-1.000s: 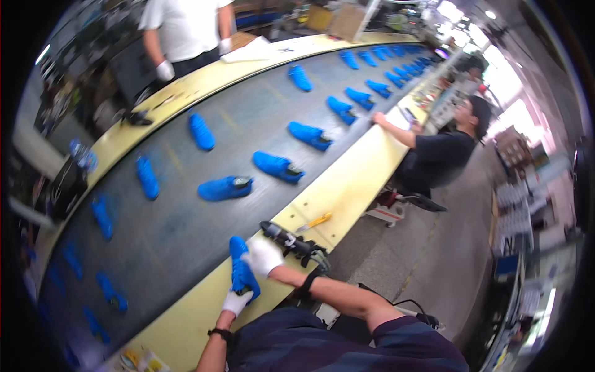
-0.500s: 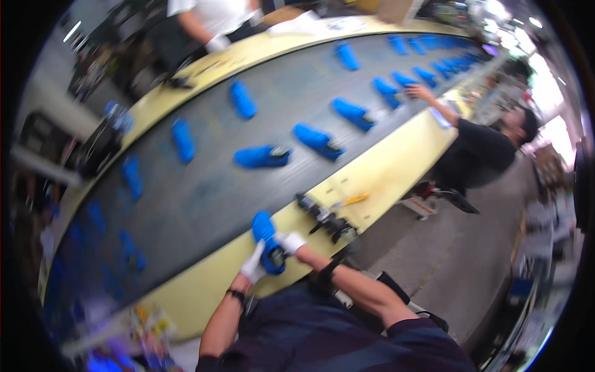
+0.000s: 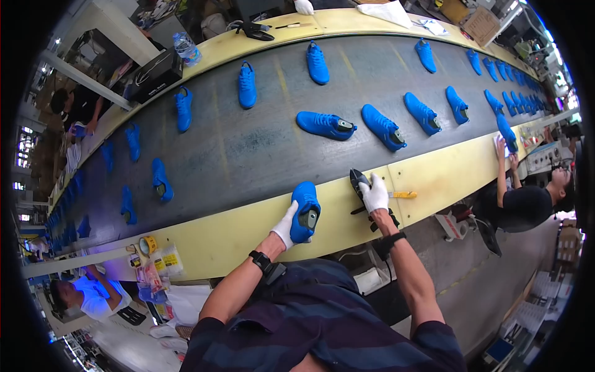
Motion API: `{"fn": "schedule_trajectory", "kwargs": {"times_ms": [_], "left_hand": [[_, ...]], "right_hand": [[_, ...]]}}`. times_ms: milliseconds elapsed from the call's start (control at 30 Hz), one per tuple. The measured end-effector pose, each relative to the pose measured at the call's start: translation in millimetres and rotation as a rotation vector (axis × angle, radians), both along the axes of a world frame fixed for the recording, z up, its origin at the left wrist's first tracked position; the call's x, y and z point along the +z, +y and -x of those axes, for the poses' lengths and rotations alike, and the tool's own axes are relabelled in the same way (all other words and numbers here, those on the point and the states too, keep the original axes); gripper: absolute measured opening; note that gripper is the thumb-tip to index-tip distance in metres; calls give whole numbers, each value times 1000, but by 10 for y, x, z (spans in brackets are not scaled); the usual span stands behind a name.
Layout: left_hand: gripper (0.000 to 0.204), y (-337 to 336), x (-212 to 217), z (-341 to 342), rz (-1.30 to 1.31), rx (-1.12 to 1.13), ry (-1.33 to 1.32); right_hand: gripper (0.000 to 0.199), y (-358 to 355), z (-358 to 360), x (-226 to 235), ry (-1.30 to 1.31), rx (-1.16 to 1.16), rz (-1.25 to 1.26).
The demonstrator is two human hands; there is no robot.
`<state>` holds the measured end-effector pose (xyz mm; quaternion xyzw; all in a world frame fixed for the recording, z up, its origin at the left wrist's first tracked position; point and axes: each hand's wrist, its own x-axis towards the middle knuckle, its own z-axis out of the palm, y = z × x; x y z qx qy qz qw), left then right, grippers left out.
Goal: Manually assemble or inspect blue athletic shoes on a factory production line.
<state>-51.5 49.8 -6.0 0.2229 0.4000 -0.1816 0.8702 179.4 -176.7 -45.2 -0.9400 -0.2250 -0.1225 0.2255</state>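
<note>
A bright blue lace-up shoe [image 3: 305, 208] stands toe-away over the yellow table edge, a dark insert showing in its opening. My left hand [image 3: 286, 228], in a white glove, grips it around the heel and left side. My right hand [image 3: 375, 195], also gloved, is closed over a long black tool [image 3: 357, 180] lying on the yellow ledge; the palm hides its middle. Just right of that hand lies a yellow-handled cutter [image 3: 404, 194].
Beyond the ledge [image 3: 248, 226] runs a grey conveyor belt [image 3: 260, 146] carrying rows of blue shoes [image 3: 384, 127]. A co-worker [image 3: 527, 201] handles a shoe at right; another person [image 3: 96, 294] sits at left. Tape [image 3: 148, 245] and a water bottle [image 3: 187, 49] stand on the ledges.
My right hand has left the shoe and moved right onto the black tool. The shoe stays in my left hand. The view has turned and is sharper.
</note>
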Motion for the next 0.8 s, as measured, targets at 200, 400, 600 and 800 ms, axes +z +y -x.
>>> {"fn": "schedule_trajectory", "kwargs": {"times_ms": [200, 400, 600, 800], "left_hand": [[58, -44, 127, -82, 117, 94, 2], [51, -38, 190, -269, 192, 130, -30], [60, -311, 97, -599, 262, 267, -102], [62, -152, 231, -568, 185, 125, 9]], "right_hand": [[50, 66, 6, 140, 759, 128, 87], [34, -36, 743, 1508, 787, 213, -264], [36, 298, 1146, 1940, 661, 427, -166], [34, 287, 1031, 1744, 614, 276, -312]]}}
